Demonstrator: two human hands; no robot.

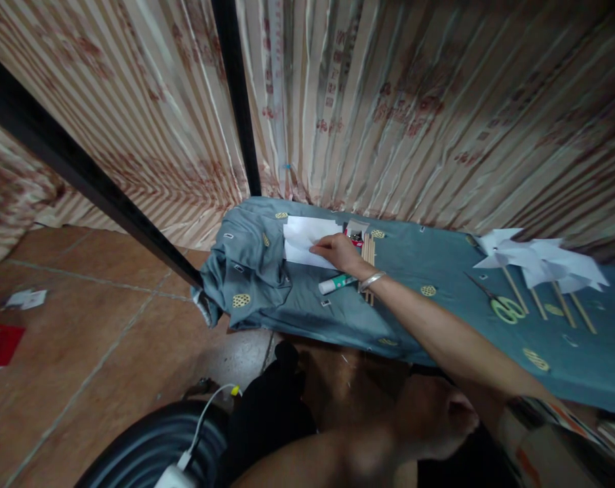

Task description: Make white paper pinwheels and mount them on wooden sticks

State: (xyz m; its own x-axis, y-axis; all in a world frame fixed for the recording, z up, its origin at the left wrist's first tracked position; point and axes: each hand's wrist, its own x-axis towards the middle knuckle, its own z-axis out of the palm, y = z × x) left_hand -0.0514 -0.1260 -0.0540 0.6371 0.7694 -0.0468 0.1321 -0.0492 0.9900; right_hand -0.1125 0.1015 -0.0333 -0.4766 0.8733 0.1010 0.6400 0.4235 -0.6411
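While the left hand sits low by the lap, loosely curled and holding nothing visible, the right hand lies flat, fingers released, on white paper sheets atop the blue-grey cloth, glue stick and wooden sticks just beside it.

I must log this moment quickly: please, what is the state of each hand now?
Right hand: stretched out, fingers resting on the white paper sheets; no closed grip can be seen.
Left hand: low near the body, blurred; cannot be told.
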